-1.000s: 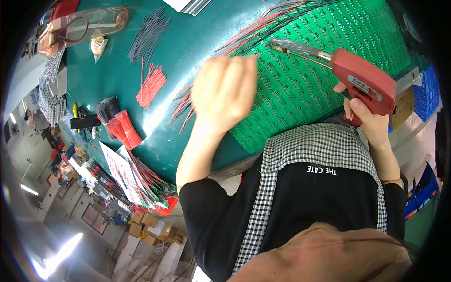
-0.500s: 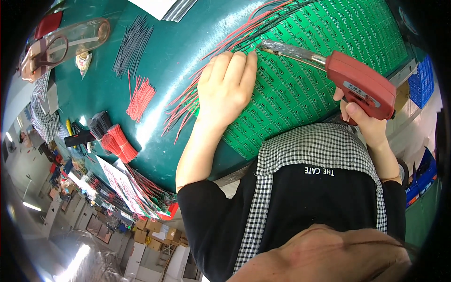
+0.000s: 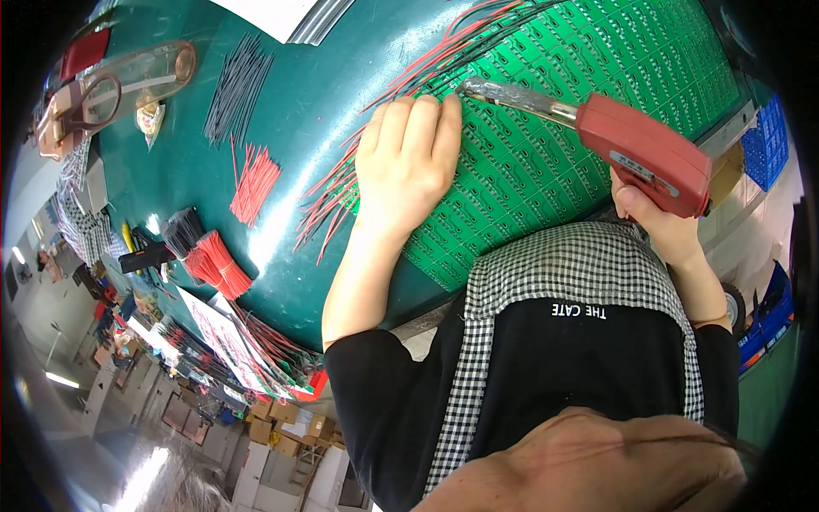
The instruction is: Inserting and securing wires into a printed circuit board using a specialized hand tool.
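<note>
My right hand (image 3: 655, 220) is wrapped round the grip of a red soldering gun (image 3: 644, 149). The gun's metal nose slants left, and its tip stops right by my left index fingertip. My left hand (image 3: 405, 166) rests palm down on the left part of a green circuit board panel (image 3: 546, 154), fingers bent and pressed together. Its thumb and whatever is under the fingertips are hidden. Red and black wires (image 3: 444, 60) lie along the panel's far left edge, and several more wire ends (image 3: 322, 209) poke out left of this hand.
On the green tabletop (image 3: 316, 102) lie loose black wires (image 3: 239, 90), loose red wires (image 3: 254, 186) and tied red (image 3: 218, 264) and black bundles (image 3: 182, 229). A clear bottle (image 3: 162, 75) lies at the far left. Stacked papers (image 3: 294, 17) sit at the back. A blue crate (image 3: 765, 145) stands right.
The soldering gun has shifted slightly left with my right hand, bringing its tip closer to my left index finger. My left hand has barely moved.
</note>
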Tool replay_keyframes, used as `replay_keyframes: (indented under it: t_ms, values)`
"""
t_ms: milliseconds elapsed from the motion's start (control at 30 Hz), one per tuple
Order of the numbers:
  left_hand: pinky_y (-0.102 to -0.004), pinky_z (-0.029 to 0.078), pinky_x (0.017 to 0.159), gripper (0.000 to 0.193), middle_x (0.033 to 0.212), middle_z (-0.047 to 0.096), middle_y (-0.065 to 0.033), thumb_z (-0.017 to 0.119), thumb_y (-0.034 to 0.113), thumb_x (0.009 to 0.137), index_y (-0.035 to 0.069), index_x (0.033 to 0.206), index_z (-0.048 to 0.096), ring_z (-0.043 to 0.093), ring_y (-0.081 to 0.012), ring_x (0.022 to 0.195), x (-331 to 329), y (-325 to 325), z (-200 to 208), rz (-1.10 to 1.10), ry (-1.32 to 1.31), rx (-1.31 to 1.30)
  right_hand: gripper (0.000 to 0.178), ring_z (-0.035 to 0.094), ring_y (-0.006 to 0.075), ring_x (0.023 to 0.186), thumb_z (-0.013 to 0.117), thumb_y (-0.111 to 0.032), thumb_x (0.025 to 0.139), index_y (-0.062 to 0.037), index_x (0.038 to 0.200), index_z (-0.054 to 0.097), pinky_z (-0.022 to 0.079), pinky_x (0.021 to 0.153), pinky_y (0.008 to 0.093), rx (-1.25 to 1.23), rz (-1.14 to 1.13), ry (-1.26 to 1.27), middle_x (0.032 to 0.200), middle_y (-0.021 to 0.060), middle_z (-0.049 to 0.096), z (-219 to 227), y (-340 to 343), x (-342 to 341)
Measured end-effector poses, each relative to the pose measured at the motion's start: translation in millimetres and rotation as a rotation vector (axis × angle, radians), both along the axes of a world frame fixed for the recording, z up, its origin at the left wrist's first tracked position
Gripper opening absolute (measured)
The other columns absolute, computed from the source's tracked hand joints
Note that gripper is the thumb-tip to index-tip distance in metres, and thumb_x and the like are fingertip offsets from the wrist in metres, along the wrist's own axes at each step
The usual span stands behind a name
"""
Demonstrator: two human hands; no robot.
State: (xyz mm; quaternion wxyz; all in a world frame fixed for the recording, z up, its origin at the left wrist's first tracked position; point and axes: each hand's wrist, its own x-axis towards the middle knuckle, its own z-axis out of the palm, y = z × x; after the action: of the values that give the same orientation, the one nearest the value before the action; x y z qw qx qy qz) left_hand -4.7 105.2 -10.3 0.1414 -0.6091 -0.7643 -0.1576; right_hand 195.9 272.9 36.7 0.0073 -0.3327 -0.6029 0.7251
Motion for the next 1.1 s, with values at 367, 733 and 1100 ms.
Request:
replay_keyframes:
  t_ms: [367, 733, 1100]
  values:
    - [-0.028, 0.044, 0.06, 0.027, 0.078, 0.05, -0.0039, 0.056, 0.008, 0.061, 0.006, 0.088, 0.06, 0.052, -0.0173, 0.07, 1.2, 0.6, 3.4, -0.01, 0.059, -0.044, 0.036, 0.045, 0.0072, 0.059, 0.058, -0.011, 0.078, 0.0047, 0.109, 0.048, 0.04, 0.054, 0.0207, 0.206, 0.159, 0.114, 0.09, 0.0087, 0.056, -1.2, -0.6, 0.2]
    - [-0.0297, 0.044, 0.061, 0.02, 0.078, 0.053, -0.0042, 0.06, 0.005, 0.063, 0.006, 0.084, 0.06, 0.053, -0.0182, 0.069, 1.5, 1.2, 3.1, 0.02, -0.023, 0.026, 0.033, 0.052, 0.006, 0.065, 0.062, -0.008, 0.076, -0.0015, 0.106, 0.053, 0.042, 0.054, 0.0176, 0.051, -0.035, 0.116, 0.091, 0.0067, 0.06, 6.4, 4.6, 2.6]
    - [-0.0306, 0.034, 0.069, 0.004, 0.066, 0.054, -0.0014, 0.062, 0.012, 0.071, 0.009, 0.074, 0.061, 0.048, -0.0181, 0.067, -4.2, 30.5, 6.5, 0.229, -0.329, 0.042, 0.03, 0.047, 0.0038, 0.056, 0.062, -0.009, 0.075, -0.0026, 0.104, 0.055, 0.039, 0.049, 0.0173, 0.065, -0.109, 0.106, 0.087, 0.0042, 0.061, 3.1, 6.5, 2.5]
